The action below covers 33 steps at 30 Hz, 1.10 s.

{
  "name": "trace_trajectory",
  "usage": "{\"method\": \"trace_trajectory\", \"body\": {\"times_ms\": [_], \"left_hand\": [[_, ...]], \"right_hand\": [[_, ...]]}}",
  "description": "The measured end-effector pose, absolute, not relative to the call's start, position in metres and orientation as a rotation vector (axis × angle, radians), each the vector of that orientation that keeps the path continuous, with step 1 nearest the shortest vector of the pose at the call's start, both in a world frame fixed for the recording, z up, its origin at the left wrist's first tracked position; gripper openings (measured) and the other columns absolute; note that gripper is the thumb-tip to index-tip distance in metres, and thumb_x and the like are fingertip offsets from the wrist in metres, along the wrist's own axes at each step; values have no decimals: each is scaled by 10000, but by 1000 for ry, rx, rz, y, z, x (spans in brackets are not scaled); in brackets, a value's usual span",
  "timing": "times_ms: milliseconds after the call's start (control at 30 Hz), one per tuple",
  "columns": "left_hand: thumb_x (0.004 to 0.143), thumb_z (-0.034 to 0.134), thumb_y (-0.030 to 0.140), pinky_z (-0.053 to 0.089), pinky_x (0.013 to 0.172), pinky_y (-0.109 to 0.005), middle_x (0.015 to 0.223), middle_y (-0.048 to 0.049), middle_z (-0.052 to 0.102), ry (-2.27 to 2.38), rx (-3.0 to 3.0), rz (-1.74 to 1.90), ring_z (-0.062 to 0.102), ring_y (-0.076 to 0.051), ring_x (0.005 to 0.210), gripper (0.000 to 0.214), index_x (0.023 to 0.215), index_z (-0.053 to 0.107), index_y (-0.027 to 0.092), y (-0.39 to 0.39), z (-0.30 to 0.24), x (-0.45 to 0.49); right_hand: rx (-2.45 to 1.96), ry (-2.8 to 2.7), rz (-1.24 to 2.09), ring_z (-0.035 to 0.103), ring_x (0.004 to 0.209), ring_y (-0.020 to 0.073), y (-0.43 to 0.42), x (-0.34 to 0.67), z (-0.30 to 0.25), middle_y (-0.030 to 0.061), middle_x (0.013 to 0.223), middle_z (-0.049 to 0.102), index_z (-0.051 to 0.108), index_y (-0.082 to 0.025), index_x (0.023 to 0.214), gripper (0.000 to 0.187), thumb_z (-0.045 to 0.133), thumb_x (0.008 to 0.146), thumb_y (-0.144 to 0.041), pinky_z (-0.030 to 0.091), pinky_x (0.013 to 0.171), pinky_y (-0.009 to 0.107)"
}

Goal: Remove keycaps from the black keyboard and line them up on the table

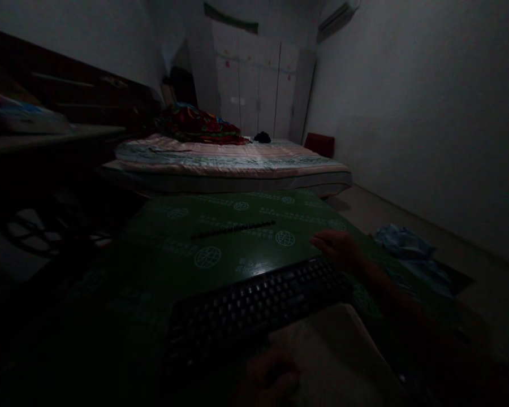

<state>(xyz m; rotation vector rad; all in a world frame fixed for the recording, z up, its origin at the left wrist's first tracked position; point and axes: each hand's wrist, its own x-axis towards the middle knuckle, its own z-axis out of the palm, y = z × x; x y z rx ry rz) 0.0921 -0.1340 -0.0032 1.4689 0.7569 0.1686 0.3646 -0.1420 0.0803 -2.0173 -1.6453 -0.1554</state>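
Observation:
The room is very dark. A black keyboard [254, 302] lies tilted on a green table top [220, 237] printed with white globe marks. My right hand [337, 249] rests at the keyboard's far right end, fingers stretched out flat, touching the green surface. My left hand [271, 379] sits low near the keyboard's near edge, dim, its fingers curled; I cannot make out whether anything is in it. A thin dark strip [233, 229] lies on the green top beyond the keyboard.
A low mattress [237, 164] with striped bedding and a red bundle [199, 127] lies behind the table. White wardrobe [254, 85] at the back wall. Blue cloth [407, 243] lies on the floor at right. Dark shelves [59, 107] stand at left.

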Motion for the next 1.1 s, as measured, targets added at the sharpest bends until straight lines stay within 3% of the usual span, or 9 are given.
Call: {"method": "trace_trajectory", "body": {"times_ms": [233,433,567,800,967,1100], "left_hand": [[663,528,209,427,623,-250,703,-8,585,735,1507,179,552,-153,692,132,724,608,124,-139,16,92],[730,497,256,422,721,-247,830,-21,640,721,1755,274,575,-171,805,192,808,645,161,-144,36,76],[734,501,303,436,742,-247,849,-21,666,818,1806,320,589,-175,814,217,813,662,180,-141,50,54],[698,533,369,466,646,-228,743,-4,673,1176,1757,511,603,-171,713,226,740,659,187,-131,38,14],[705,522,377,472,662,-231,742,-9,673,1272,1723,513,611,-176,731,240,732,656,180,-135,22,0],[703,526,384,480,698,-237,763,-11,685,1290,1684,502,615,-179,749,243,746,661,187,-139,13,-3]], "right_hand": [[-1821,-1395,56,550,612,138,-218,301,55,31,674,600,609,-199,719,395,307,877,-398,416,566,227],[-1702,-1281,161,609,714,186,-263,261,29,59,871,654,631,-274,952,380,304,858,-442,482,543,272],[-1750,-1256,116,609,580,173,-269,247,17,47,714,669,673,-258,884,419,315,843,-472,499,535,275],[-1766,-1006,185,615,547,159,-264,223,18,49,653,680,678,-202,696,452,384,794,-532,496,510,223],[-1693,-1010,400,548,417,133,-260,218,21,30,549,636,684,-186,756,380,472,763,-501,446,400,212],[-1615,-1022,558,586,525,147,-256,211,25,24,547,612,671,-174,793,304,493,781,-421,475,500,221]]}}
